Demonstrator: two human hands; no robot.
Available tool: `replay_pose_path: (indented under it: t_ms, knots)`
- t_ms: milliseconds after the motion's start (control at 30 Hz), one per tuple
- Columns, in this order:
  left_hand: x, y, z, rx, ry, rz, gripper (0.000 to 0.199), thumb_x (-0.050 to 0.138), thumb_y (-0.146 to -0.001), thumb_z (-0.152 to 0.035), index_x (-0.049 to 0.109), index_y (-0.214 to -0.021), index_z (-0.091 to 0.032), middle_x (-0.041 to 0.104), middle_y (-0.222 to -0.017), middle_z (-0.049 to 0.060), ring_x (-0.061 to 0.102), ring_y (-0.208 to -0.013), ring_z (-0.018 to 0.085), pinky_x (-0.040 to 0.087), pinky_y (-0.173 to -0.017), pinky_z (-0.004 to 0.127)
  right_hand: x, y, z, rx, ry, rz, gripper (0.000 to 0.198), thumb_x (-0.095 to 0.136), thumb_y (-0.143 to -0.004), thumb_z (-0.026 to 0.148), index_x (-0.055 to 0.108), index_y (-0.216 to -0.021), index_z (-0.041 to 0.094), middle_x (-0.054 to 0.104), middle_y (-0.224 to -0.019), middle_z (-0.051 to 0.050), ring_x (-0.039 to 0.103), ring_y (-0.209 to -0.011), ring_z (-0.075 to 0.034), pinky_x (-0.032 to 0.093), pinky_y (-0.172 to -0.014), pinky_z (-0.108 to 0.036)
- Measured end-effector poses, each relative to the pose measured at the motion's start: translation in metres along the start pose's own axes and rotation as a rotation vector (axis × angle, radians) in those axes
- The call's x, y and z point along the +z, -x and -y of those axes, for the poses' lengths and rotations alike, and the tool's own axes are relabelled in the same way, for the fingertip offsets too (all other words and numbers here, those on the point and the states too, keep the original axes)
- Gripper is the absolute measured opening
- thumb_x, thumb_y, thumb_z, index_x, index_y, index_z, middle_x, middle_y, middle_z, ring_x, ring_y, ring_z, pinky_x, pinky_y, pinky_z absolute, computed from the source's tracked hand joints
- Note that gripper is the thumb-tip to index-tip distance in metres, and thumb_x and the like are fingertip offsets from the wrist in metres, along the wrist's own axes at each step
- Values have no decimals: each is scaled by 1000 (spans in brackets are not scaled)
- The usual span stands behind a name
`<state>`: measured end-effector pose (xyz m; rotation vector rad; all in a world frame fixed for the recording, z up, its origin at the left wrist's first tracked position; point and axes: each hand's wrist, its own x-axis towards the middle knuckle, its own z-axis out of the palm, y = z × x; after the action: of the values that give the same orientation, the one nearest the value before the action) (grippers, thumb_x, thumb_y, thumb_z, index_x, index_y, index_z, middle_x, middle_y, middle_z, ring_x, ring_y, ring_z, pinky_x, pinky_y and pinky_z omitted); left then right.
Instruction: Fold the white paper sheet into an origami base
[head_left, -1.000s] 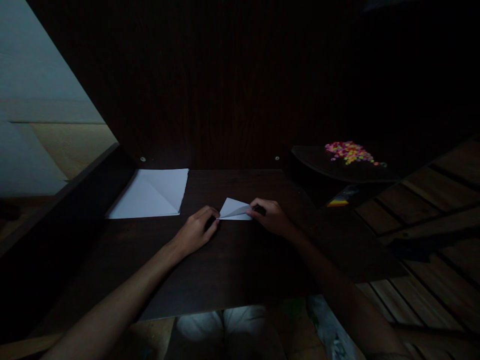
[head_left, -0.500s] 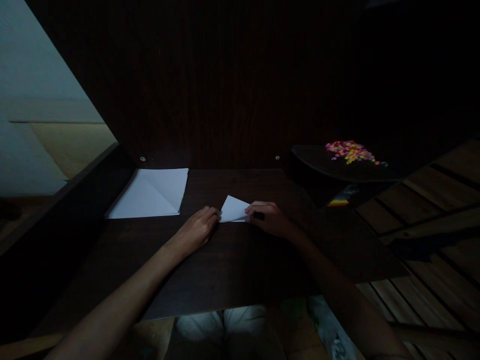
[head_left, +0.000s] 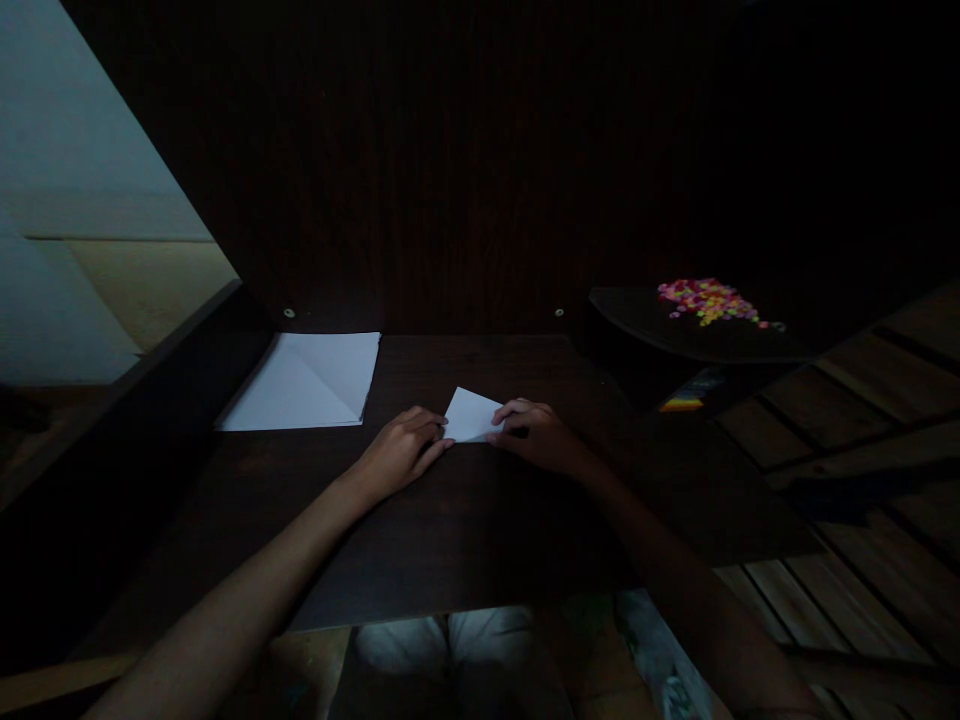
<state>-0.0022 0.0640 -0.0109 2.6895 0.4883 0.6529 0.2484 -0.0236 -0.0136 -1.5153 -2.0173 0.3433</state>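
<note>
A: ok so what do we have going on at the desktop (head_left: 450,540)?

B: We've got a small folded white paper (head_left: 471,417) lying near the middle of it, right between our two hands, with one corner pointing away from us

A: and our left hand (head_left: 407,449), what's it up to?

B: Bent fingers, tips touching the paper's left end, thumb down at the near corner with a little space between it and the fingers. We can't tell if that's a real pinch or just pressing

A: and our right hand (head_left: 536,436)?

B: Fingers curled, tips on the right end, thumb at the near edge, dark gap between thumb and fingers. Again we can't say whether it's pinching or just holding the paper down

A: anything else around us?

B: Yeah, on the left we see a stack of white sheets (head_left: 304,385), top one with a diagonal crease, well apart from the folded one. Over on the right there's a pile of colorful bits (head_left: 709,303) on a dark rounded shelf (head_left: 637,325), too small for us to make out what they are
</note>
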Motion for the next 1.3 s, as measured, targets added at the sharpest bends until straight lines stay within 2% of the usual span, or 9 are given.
replay_pose_path:
  t_ms: [167,300,500,767,1100,1300]
  knots:
    - [4,-2,6,-19,54,-2,24,53,-95,-30,57,-75,-19,69,-111,9,60,-108,23,49,-94,42,0,-1,-2,28,-71,-11,19,68,-85,36,73,-73,22,71,-96,-5,66,-91,-20,47,-85,-37]
    - [6,-3,7,-24,56,-3,23,52,-96,-29,56,-75,-19,69,-112,9,60,-108,23,48,-94,42,-1,-2,-1,80,-160,-50,22,67,-85,38,69,-70,22,71,-88,-4,66,-83,-18,48,-80,-34]
    - [8,-4,8,-28,42,-9,22,52,-96,-30,57,-76,-19,70,-108,8,61,-104,23,48,-93,42,1,-3,-6,72,-78,-47,28,70,-82,39,65,-63,20,67,-85,-4,59,-83,-19,43,-78,-36]
    - [9,-4,10,-33,54,-23,21,51,-96,-31,57,-79,-20,70,-105,7,61,-101,22,47,-92,40,9,-3,-3,219,135,-51,31,62,-87,44,63,-66,21,62,-89,-4,50,-93,-23,35,-81,-40]
    - [5,-5,6,-86,25,-8,24,52,-95,-32,55,-74,-20,70,-109,7,61,-104,22,44,-91,40,25,0,9,139,564,-46,25,47,-97,33,63,-85,18,61,-94,-11,48,-91,-26,35,-77,-39]
    - [4,-6,5,-73,-20,0,22,49,-95,-29,57,-77,-20,70,-108,7,62,-101,22,44,-88,39,30,-1,13,92,698,-105,26,43,-97,28,63,-85,17,61,-89,-14,48,-86,-27,34,-74,-39]
